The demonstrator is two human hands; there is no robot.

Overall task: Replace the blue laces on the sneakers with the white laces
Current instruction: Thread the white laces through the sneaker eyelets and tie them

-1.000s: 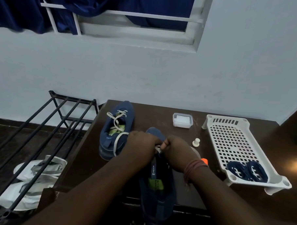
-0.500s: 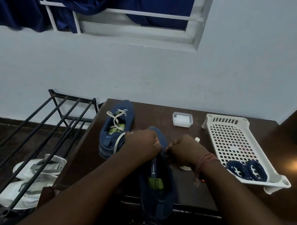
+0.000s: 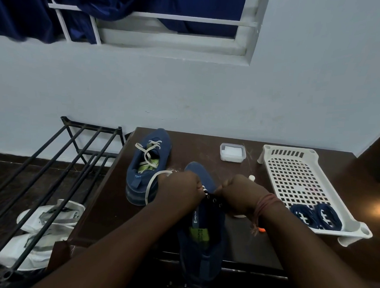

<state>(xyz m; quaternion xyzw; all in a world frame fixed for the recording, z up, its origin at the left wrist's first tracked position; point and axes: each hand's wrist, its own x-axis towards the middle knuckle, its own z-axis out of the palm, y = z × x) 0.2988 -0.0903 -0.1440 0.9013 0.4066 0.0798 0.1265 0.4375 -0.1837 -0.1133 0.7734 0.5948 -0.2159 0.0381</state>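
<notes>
**Sneaker relacing at the worktop**

Sneaker (image 3: pixel 203 249) nearest the viewer lies on the worktop (image 3: pixel 197 150), right of its white-laced mate (image 3: pixel 149 163). White tray (image 3: pixel 292 176), farther right, holds coiled blue laces (image 3: pixel 316 217). Left hand (image 3: pixel 180 191) and right hand (image 3: pixel 241 196), each grip closed, pinch the white lace (image 3: pixel 204 189) at the eyelets.

A pale bluish wall (image 3: pixel 187 89) is seen across the far side, with a white-framed window (image 3: pixel 174 37) set high in it and a dark blue curtain (image 3: pixel 27 12) draped over its bars. A dark brown bench (image 3: pixel 197 148) is placed against the wall, with a warm patch of light caught at its right edge. To the left, a black metal rack (image 3: pixel 60 160) is stood on a dark floor (image 3: pixel 15 173).
</notes>
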